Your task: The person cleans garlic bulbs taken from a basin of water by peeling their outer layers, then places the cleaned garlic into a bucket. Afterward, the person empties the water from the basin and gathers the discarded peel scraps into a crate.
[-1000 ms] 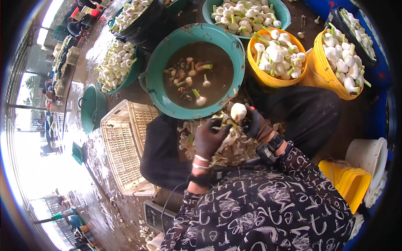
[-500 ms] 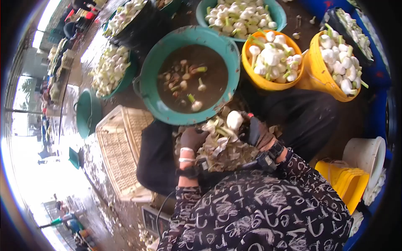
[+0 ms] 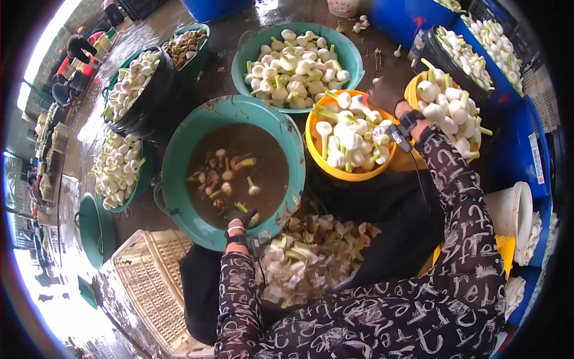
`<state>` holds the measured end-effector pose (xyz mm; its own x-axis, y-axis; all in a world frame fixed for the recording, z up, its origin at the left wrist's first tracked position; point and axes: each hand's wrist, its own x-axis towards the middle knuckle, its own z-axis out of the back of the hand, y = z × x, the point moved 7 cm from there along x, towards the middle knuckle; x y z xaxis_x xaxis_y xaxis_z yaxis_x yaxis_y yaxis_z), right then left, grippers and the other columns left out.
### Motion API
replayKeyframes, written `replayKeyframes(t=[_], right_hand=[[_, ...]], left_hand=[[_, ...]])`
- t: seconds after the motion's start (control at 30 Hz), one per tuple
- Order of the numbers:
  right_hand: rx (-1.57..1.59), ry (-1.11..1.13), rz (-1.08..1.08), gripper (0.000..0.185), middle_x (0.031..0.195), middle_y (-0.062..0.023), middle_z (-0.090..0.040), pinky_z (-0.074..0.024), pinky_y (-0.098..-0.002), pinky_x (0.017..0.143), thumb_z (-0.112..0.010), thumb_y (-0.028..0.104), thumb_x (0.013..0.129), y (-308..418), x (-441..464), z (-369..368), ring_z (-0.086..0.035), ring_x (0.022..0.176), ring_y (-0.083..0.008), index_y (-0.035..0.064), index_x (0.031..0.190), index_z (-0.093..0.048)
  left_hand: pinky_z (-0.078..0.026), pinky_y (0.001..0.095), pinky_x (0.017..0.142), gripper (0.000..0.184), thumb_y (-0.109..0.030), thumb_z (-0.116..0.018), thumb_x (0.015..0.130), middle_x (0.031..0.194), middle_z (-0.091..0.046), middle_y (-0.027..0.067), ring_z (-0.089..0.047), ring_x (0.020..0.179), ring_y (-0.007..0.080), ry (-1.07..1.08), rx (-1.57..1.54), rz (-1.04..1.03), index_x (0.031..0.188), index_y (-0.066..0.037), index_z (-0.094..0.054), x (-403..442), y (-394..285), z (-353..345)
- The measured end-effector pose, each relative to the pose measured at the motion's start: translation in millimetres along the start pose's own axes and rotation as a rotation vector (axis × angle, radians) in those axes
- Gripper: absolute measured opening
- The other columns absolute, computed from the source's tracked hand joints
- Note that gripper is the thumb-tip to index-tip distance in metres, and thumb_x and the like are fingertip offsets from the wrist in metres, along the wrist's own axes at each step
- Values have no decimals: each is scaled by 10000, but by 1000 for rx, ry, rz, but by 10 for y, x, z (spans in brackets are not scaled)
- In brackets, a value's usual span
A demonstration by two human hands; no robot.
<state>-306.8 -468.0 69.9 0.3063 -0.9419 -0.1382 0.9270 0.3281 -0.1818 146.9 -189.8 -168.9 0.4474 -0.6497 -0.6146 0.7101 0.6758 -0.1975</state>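
Note:
My left hand [image 3: 238, 224], in a dark glove, reaches over the near rim of the green basin [image 3: 173, 143]. Its fingers close around a garlic bulb [image 3: 254, 219] with a green stem, at the edge of the murky water. More garlic bulbs [image 3: 253, 188] float there. My right hand [image 3: 385, 96], also gloved, is over the back right rim of a yellow bucket [image 3: 350, 174] heaped with white garlic bulbs [image 3: 347, 134]. Something small and red shows at its fingers, too little to name. A heap of garlic skins [image 3: 311, 257] lies in my lap.
A second yellow bucket [image 3: 412, 90] of garlic stands at the right. Behind is a green tub [image 3: 239, 66] of garlic. Black and green tubs [image 3: 137, 102] of garlic line the left, near a cream crate [image 3: 149, 281]. Blue bins [image 3: 532, 149] and a white bucket [image 3: 508, 209] are at far right.
My hands were together over the skins with a white garlic bulb. The left has gone forward into the basin, the right out to the yellow bucket. The view has shifted too.

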Motion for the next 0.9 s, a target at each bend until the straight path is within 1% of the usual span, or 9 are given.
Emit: replayKeyframes(t=[0.1,0.27,0.33,0.4,0.47,0.5,0.63,0.87,0.9], right_hand=[[69,115,-235,335,841,-202,-644,-508,-418,679,-572,340,732,-49,-44,-209,-634,775,-346,25,780,-677],[85,113,67,291,787,-199,-642,-491,-423,641,-586,302,713,-18,83,-442,-627,734,-351,31,747,-687],[-186,57,275,207,768,-132,-666,-481,-362,587,-612,230,731,27,-5,-422,-630,660,-261,51,800,-691],[1128,181,-124,151,816,-37,-671,-466,-280,578,-655,99,742,-93,-322,-160,-593,661,-129,58,885,-679],[1246,93,-7,269,963,4,-641,-475,-235,734,-693,-12,716,-4,-519,96,-558,832,-61,28,979,-652],[1330,61,52,282,978,0,-639,-474,-242,770,-698,-7,714,45,-586,130,-561,853,-64,26,989,-647],[1412,9,153,313,1005,-19,-643,-471,-266,840,-716,-5,701,171,-731,291,-578,890,-82,30,1003,-640],[1518,-85,346,318,964,-21,-653,-484,-265,792,-723,0,702,311,-560,447,-585,872,-84,42,1006,-637],[1452,-72,304,307,954,-11,-653,-487,-263,770,-717,-8,705,329,-593,478,-584,853,-79,42,997,-638]], left_hand=[[-481,370,801,704,-491,-750,613,1051,-618,208,-601,975,320,53,-148,-14,1055,36,-596,154,-4,-203],[-480,374,758,622,-416,-770,592,958,-648,185,-623,830,295,211,-152,-139,972,52,-619,560,68,-599],[-481,368,744,600,-414,-764,601,944,-651,180,-621,815,288,239,-192,-169,962,44,-625,374,-36,-446],[-483,361,730,578,-413,-758,611,931,-653,176,-619,799,281,259,-237,-205,952,36,-632,308,-32,-446],[-486,341,739,331,-244,-687,746,962,-645,138,-618,847,247,261,-296,-455,992,-28,-636,223,-30,-510],[-489,329,759,285,-105,-660,753,963,-637,113,-613,870,236,-9,104,-1011,1028,-46,-617,-216,-317,-283],[-484,337,809,418,-47,-731,666,986,-624,108,-610,878,250,20,-675,-881,1054,-46,-573,-345,-301,-117],[-487,341,815,524,-63,-793,567,978,-614,86,-600,893,228,-454,-666,-904,1029,-35,-545,-1277,-373,489],[-490,364,810,465,-215,-753,674,984,-611,73,-601,887,237,-422,-712,-898,1057,-52,-546,-1341,-361,462]])
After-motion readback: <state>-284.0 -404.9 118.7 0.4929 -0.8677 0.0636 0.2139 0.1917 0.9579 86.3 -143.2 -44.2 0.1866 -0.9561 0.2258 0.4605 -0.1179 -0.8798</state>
